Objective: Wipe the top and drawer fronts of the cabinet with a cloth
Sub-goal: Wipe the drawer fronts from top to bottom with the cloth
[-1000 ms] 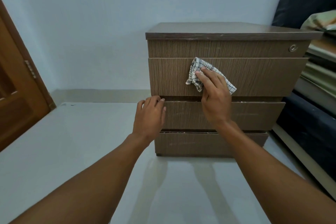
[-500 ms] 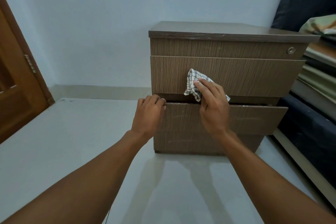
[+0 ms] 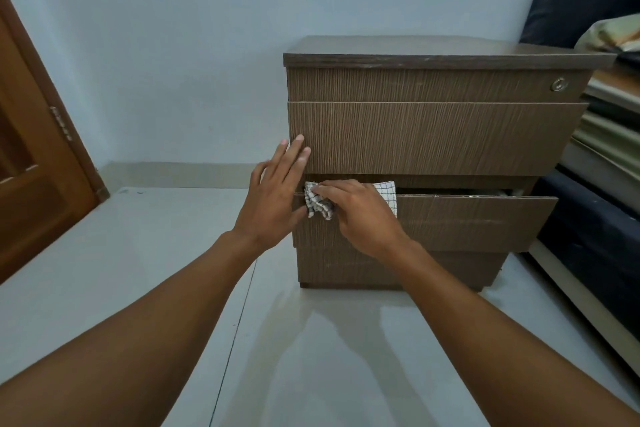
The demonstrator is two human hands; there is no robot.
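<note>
Down on pale floor tiles [image 3: 104, 288], right hand [image 3: 360, 215] pinches cloth [image 3: 320, 206] on cabinet [image 3: 433, 135] — left hand [image 3: 273, 201] spread flat.

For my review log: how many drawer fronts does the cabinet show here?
4. The top front carries the lock, a tall front sits below it, the third front is pulled out, and the bottom front is partly hidden beneath it.

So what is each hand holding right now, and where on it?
The right hand presses the checked cloth by its middle onto the open drawer. The left hand holds nothing.
</note>
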